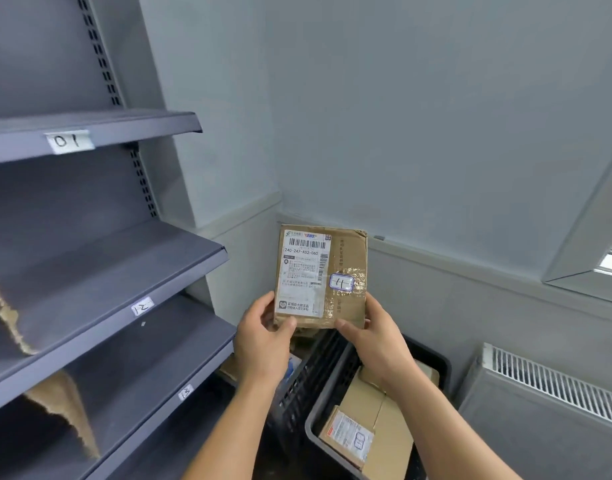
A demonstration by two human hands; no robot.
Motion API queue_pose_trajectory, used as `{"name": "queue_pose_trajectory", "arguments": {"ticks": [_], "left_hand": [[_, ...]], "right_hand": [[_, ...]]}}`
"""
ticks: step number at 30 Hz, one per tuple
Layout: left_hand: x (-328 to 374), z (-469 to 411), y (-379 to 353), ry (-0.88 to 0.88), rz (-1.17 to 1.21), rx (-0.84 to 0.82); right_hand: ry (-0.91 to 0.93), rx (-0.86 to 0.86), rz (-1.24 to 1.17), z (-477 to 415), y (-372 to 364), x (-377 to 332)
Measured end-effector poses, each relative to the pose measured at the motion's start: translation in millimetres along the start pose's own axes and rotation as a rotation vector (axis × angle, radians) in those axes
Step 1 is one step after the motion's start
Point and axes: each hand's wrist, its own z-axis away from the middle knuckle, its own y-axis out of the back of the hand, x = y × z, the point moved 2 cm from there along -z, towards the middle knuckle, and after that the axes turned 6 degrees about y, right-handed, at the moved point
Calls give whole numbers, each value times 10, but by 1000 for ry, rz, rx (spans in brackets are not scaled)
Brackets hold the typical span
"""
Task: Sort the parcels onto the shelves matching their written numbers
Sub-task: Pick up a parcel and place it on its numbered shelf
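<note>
A flat brown cardboard parcel (346,258) stands upright in front of me, its face toward the camera. It carries a white shipping label and a small taped tag with a handwritten "11" (341,282). My left hand (263,337) grips its lower left corner, thumb on the front. My right hand (374,337) grips its lower right corner. The dark metal shelves (100,271) rise at the left, with paper tags reading "01" (68,141), "12" (142,305) and "13" (185,392).
Below my hands a grey bin (315,431) holds more cardboard parcels (370,420), beside a black slatted crate (308,379). Brown parcels (6,313) lie on the lower shelves at the far left. A white radiator (557,386) stands at the right, under a window sill.
</note>
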Motion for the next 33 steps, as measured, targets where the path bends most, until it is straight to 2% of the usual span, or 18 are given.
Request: {"name": "queue_pose_trajectory", "arguments": {"ticks": [11, 20, 33], "left_hand": [[101, 436, 631, -22, 76, 252], [51, 1085, 943, 6, 97, 487], [-126, 2212, 1925, 75, 109, 808]], "right_hand": [[166, -194, 29, 219, -312, -476], [262, -421, 8, 508, -498, -564], [374, -756, -70, 1423, -1425, -796]]}}
